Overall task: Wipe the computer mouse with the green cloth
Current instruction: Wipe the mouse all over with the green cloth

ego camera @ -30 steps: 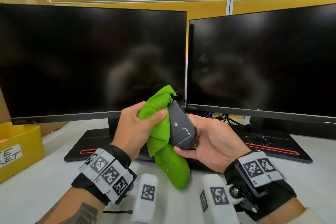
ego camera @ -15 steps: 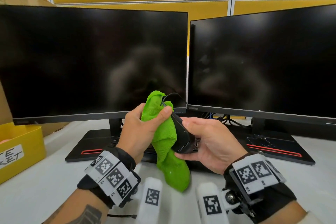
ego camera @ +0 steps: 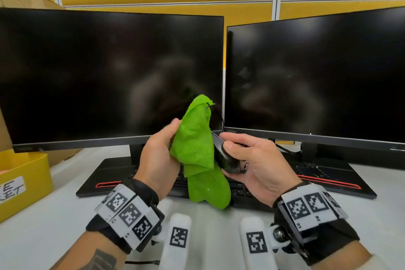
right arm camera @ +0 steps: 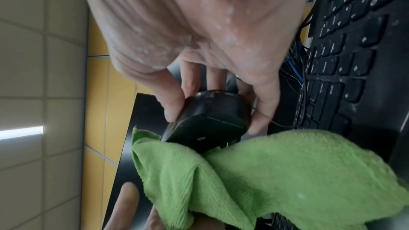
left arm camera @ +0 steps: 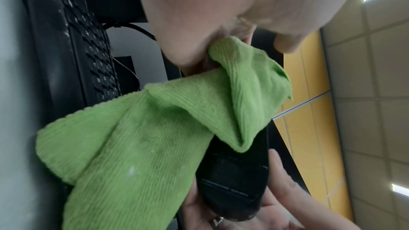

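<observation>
My right hand (ego camera: 245, 155) grips the black computer mouse (ego camera: 224, 156) by its rear end, thumb on one side and fingers on the other, held in the air above the keyboard. The mouse (right arm camera: 208, 120) is turned so its underside faces the green cloth (right arm camera: 265, 172). My left hand (ego camera: 160, 155) holds the green cloth (ego camera: 195, 144) bunched in its fingers and presses it against the mouse's front half, which the cloth hides. In the left wrist view the cloth (left arm camera: 143, 137) drapes over the mouse (left arm camera: 234, 172), whose flat base shows. The mouse's cable (ego camera: 209, 106) sticks out above the cloth.
Two dark monitors (ego camera: 109, 76) (ego camera: 317, 79) stand side by side right behind my hands. A black keyboard (ego camera: 241, 190) lies under the hanging cloth, between the monitor bases. A yellow labelled box (ego camera: 24, 182) sits at the left edge of the white desk (ego camera: 54, 215).
The mouse has rolled from showing its top to edge-on, underside toward the cloth. My left hand has slid the cloth up over the mouse's front, covering more of it.
</observation>
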